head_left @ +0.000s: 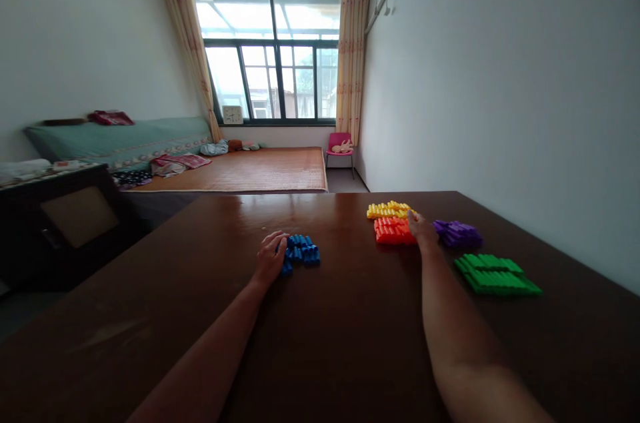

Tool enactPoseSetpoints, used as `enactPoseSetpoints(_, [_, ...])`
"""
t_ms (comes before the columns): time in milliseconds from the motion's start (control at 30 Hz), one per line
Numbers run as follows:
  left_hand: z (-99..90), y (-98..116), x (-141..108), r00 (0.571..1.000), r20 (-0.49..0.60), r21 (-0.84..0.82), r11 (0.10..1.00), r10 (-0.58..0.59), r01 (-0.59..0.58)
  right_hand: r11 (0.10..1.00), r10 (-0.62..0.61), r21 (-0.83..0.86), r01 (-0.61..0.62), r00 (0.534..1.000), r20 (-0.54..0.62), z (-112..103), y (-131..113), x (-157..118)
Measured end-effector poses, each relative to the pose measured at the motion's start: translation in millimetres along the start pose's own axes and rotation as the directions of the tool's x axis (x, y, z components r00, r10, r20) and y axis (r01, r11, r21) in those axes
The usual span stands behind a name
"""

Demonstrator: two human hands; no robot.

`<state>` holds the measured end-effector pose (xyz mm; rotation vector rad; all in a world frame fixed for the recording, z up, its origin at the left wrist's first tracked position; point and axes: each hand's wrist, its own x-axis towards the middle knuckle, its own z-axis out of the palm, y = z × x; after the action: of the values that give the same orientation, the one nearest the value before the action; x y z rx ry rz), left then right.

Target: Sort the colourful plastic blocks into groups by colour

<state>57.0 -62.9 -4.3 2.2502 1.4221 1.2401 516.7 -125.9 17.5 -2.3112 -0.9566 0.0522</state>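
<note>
A small cluster of blue ribbed plastic pieces (303, 251) lies on the dark brown table (340, 329). My left hand (271, 255) rests at its left edge, fingers lightly bent and slightly apart, touching the pieces. To the right, my right hand (423, 229) is against the right end of the yellow ribbed pieces (387, 210) and the orange-red ribbed pieces (394, 231). Its fingertips touch that end, and part of the hand's far side is hidden. Neither hand lifts anything. Just right of my right hand sit purple ribbed pieces (459, 235).
Green ribbed pieces (497, 274) lie in flat rows near the table's right side. Beyond the far edge stand a bed (250, 169) and a pink chair (340, 141). A dark cabinet (30, 226) is at left, a white wall at right.
</note>
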Motion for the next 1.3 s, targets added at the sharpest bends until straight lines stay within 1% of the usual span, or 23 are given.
enactPoseSetpoints(100, [0.2, 0, -1, 1.000, 0.001, -0.008, 1.000, 0.002, -0.002, 0.999, -0.052, 0.001, 0.052, 0.999, -0.006, 8, 3, 3])
enactPoseSetpoints(200, [0.4, 1, -1, 1.000, 0.004, -0.013, 1.000, -0.003, 0.003, 0.997, -0.078, -0.013, 0.078, 0.997, 0.018, 12, 4, 3])
enactPoseSetpoints(267, [0.9, 2, -1, 1.000, 0.005, -0.010, 1.000, -0.005, 0.005, 0.994, -0.097, -0.037, 0.099, 0.993, 0.064, 15, 3, 3])
enactPoseSetpoints(333, [1.6, 3, -2, 1.000, 0.007, -0.008, 1.000, -0.004, 0.004, 0.989, -0.140, -0.033, 0.146, 0.982, 0.129, 19, 1, 3])
enactPoseSetpoints(433, [2.7, 5, -2, 1.000, 0.021, -0.012, 1.000, 0.004, -0.004, 0.970, -0.242, 0.034, 0.241, 0.946, 0.217, 27, -5, -1])
enactPoseSetpoints(533, [3.3, 7, -4, 0.999, 0.045, -0.013, 1.000, -0.003, 0.004, 0.933, -0.358, 0.125, 0.337, 0.898, 0.257, 36, -19, -11])
enactPoseSetpoints(667, [2.3, 13, -7, 0.998, 0.059, -0.003, 1.000, -0.006, 0.006, 0.875, -0.480, 0.227, 0.429, 0.834, 0.274, 48, -46, -36])
enactPoseSetpoints(800, [-0.6, 21, -9, 0.996, 0.083, 0.011, 1.000, -0.022, 0.021, 0.822, -0.560, 0.303, 0.481, 0.779, 0.283, 61, -78, -64])
enactPoseSetpoints(867, [-1.8, 24, -11, 0.994, 0.102, 0.021, 1.000, -0.023, 0.021, 0.808, -0.576, 0.326, 0.491, 0.776, 0.257, 68, -92, -78])
enactPoseSetpoints(900, [-2.1, 26, -12, 0.993, 0.113, 0.028, 0.999, -0.018, 0.015, 0.809, -0.570, 0.328, 0.487, 0.784, 0.243, 71, -99, -85])
enactPoseSetpoints(1000, [-1.4, 31, -16, 0.987, 0.163, 0.047, 0.999, 0.012, -0.020, 0.854, -0.499, 0.298, 0.427, 0.834, 0.234, 79, -119, -108])
enactPoseSetpoints(1067, [-0.2, 33, -19, 0.976, 0.213, 0.057, 0.997, 0.043, -0.056, 0.876, -0.458, 0.286, 0.388, 0.854, 0.246, 83, -132, -123])
enactPoseSetpoints(1100, [0.3, 34, -21, 0.970, 0.237, 0.063, 0.995, 0.059, -0.076, 0.874, -0.458, 0.298, 0.383, 0.854, 0.246, 85, -138, -130])
enactPoseSetpoints(1167, [0.8, 35, -23, 0.958, 0.276, 0.076, 0.992, 0.075, -0.100, 0.844, -0.492, 0.361, 0.398, 0.842, 0.223, 89, -148, -143])
enactPoseSetpoints(1233, [0.1, 36, -25, 0.951, 0.299, 0.084, 0.990, 0.081, -0.110, 0.789, -0.540, 0.453, 0.415, 0.821, 0.187, 93, -156, -153])
enactPoseSetpoints(1300, [-1.3, 38, -24, 0.946, 0.300, 0.063, 0.987, 0.120, -0.145, 0.723, -0.583, 0.554, 0.413, 0.795, 0.168, 96, -162, -161])
